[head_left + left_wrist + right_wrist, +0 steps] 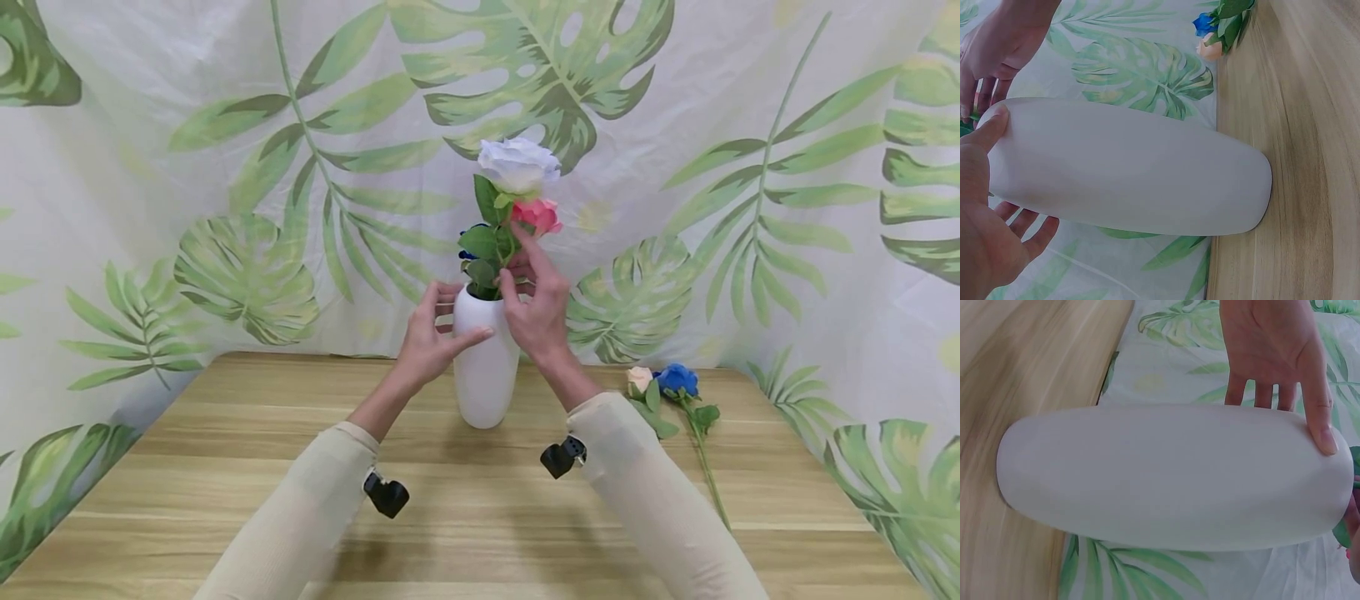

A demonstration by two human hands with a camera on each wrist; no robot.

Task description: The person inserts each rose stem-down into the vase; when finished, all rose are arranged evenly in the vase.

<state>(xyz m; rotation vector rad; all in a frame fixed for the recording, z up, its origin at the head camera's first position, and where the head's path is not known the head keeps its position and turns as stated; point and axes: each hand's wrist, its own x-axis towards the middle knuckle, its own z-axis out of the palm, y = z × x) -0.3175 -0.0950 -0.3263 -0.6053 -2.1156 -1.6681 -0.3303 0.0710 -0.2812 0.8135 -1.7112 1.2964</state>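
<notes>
A tall white vase (486, 375) stands upright on the table. My left hand (429, 337) grips it just below the mouth, thumb across the front and fingers round the far side, as the left wrist view shows on the vase (1135, 169) too. My right hand (542, 308) is at the mouth, thumb and fingers pinching the green stem of a white rose (519, 165); its index finger points up beside a pink flower (543, 215). Behind the leaves (480, 242), a dark blue flower (469, 243) is partly hidden. The lower stems are out of sight inside the vase.
On the right of the wooden table (225, 467) lie a blue rose (677, 380) with a long stem and a cream rose (640, 380), side by side. A leaf-print cloth (360, 125) hangs behind the table's far edge.
</notes>
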